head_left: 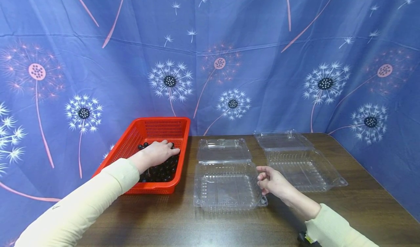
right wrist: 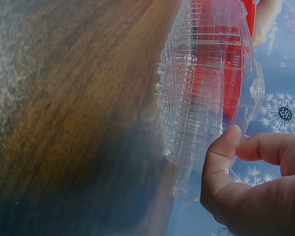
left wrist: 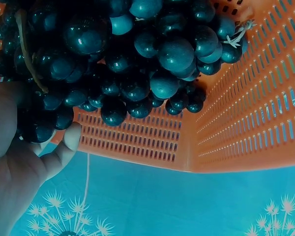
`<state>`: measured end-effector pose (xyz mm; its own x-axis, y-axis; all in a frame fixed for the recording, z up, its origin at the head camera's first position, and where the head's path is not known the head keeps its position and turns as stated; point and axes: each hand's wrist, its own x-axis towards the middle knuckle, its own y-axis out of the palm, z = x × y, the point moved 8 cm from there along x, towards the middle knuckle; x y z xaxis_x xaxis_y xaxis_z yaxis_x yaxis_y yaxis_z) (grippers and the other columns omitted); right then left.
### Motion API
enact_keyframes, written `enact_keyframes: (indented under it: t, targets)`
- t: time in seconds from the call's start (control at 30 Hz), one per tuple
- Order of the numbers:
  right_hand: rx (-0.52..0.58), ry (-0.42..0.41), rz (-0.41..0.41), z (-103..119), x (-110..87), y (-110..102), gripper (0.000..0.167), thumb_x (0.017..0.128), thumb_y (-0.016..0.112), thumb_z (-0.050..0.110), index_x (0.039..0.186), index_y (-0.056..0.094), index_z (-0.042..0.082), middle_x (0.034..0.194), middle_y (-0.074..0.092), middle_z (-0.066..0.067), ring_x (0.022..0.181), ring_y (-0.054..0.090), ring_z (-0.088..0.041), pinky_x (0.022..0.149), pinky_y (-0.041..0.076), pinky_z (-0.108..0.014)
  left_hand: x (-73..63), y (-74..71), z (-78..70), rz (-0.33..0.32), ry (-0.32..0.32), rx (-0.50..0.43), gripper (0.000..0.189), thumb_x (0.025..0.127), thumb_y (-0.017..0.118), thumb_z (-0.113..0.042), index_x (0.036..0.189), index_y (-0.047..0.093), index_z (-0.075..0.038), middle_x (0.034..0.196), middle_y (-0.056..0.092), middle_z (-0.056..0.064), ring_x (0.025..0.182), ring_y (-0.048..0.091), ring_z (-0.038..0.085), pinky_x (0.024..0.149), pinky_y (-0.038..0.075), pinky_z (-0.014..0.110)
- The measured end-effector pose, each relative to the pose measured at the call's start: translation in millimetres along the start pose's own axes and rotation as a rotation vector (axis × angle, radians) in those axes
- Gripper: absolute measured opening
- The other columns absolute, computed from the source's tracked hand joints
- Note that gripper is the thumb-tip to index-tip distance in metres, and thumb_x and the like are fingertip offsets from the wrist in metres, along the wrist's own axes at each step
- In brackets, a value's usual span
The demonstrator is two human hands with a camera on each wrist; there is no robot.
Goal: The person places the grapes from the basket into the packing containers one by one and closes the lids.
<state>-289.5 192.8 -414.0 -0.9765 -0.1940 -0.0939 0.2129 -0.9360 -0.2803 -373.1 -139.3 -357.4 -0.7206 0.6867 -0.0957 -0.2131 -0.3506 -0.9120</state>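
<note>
In the head view, my left hand (head_left: 157, 154) reaches into a red plastic basket (head_left: 183, 159) and lies over dark grapes (head_left: 162, 172). The left wrist view shows the hand (left wrist: 19, 157) against the edge of the grapes (left wrist: 128, 83), thumb extended beside them; its other fingertips are hidden. With thumb and forefinger, my right hand (head_left: 273, 183) pinches the right rim of a clear plastic clamshell box (head_left: 226, 190), whose lid lies back. Close up, the right hand (right wrist: 255, 182) has thumb and forefinger meeting at the box's (right wrist: 201, 98) edge.
A second clear clamshell box (head_left: 302, 170), lid folded back, stands on the brown wooden table (head_left: 157, 217) to the right. Behind the table hangs a blue cloth (head_left: 275, 83) printed with dandelions. A small dark object (head_left: 305, 238) lies by the right sleeve.
</note>
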Motion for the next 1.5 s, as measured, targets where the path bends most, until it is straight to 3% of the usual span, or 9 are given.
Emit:
enact_keyframes:
  t: [0.27, 0.57, 0.9, 1.27, 1.5]
  targets:
    - [-0.002, -0.001, -0.003, -1, -0.5, 0, 0.059, 0.081, 0.054, -0.007, 0.134, 0.030, -0.013, 0.094, 0.047, -0.013, 0.070, 0.050, -0.016, 0.056, 0.050, -0.029, -1.7, -1.5, -1.7, -0.048, 0.027, 0.038, 0.042, 0.085, 0.061, 0.002, 0.118, 0.049, -0.021, 0.108, 0.062, 0.012, 0.085, 0.058, 0.031, 0.060, 0.053, 0.042]
    - [0.001, -0.004, -0.005, -1, -0.9, 0, 0.061, 0.079, 0.054, -0.008, 0.134, 0.030, -0.013, 0.094, 0.047, -0.013, 0.070, 0.050, -0.015, 0.056, 0.050, -0.028, -3.4, -3.8, -1.3, -0.076, 0.000, 0.051, 0.044, 0.084, 0.063, 0.001, 0.120, 0.051, -0.020, 0.105, 0.062, 0.011, 0.087, 0.058, 0.030, 0.061, 0.053, 0.041]
    - [-0.006, 0.002, 0.001, 0, -0.4, 0, 0.061, 0.080, 0.054, -0.007, 0.136, 0.030, -0.012, 0.095, 0.046, -0.013, 0.070, 0.050, -0.016, 0.057, 0.050, -0.028, -10.2, -13.5, -2.1, -0.201, -0.025, 0.067, 0.043, 0.083, 0.064, 0.000, 0.119, 0.057, -0.023, 0.109, 0.056, 0.014, 0.086, 0.057, 0.031, 0.052, 0.052, 0.037]
    - [-0.035, -0.006, -0.018, 2, -0.8, -1, 0.061, 0.076, 0.054, -0.008, 0.134, 0.032, -0.013, 0.093, 0.047, -0.011, 0.068, 0.051, -0.014, 0.057, 0.050, -0.029, -25.0, -28.1, 4.4, -0.356, -0.078, -0.018, 0.038, 0.082, 0.063, 0.003, 0.112, 0.058, -0.020, 0.101, 0.054, 0.014, 0.072, 0.050, 0.028, 0.040, 0.042, 0.032]
    - [-0.031, 0.002, -0.018, 2, -1.2, -1, 0.061, 0.078, 0.054, -0.008, 0.134, 0.032, -0.012, 0.094, 0.047, -0.012, 0.070, 0.051, -0.015, 0.058, 0.051, -0.029, -27.5, -31.1, 7.9, -0.393, -0.102, 0.007, 0.037, 0.081, 0.062, 0.004, 0.109, 0.058, -0.021, 0.096, 0.052, 0.013, 0.071, 0.051, 0.029, 0.040, 0.043, 0.035]
